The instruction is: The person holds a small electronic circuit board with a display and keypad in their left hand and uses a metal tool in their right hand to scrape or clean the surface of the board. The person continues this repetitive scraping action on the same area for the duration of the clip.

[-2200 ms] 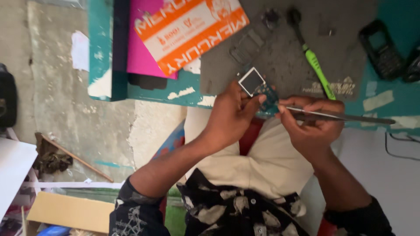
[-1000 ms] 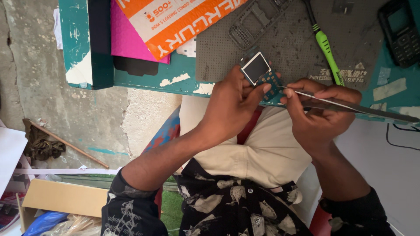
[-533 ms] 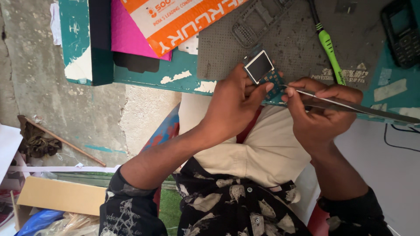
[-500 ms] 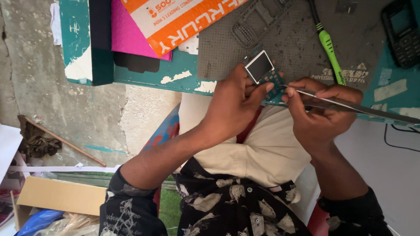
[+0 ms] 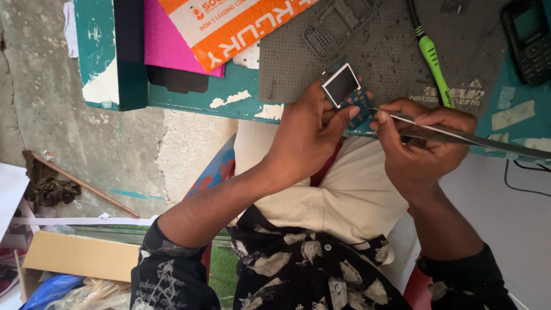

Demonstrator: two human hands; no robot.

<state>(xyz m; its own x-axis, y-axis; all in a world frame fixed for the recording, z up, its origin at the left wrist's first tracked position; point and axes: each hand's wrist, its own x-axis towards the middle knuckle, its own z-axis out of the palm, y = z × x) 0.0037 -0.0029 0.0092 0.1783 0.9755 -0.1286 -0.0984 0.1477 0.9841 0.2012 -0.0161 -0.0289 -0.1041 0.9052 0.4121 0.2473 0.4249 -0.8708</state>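
Leftmost, the left hand (image 5: 307,135) — fingers clamped around a small phone board (image 5: 346,92), its lower part hidden by the thumb, held at the edge of the grey work mat (image 5: 379,51). Right hand (image 5: 422,140) pinches long metal tweezers (image 5: 459,135) — tip touching the board, far end cut off.
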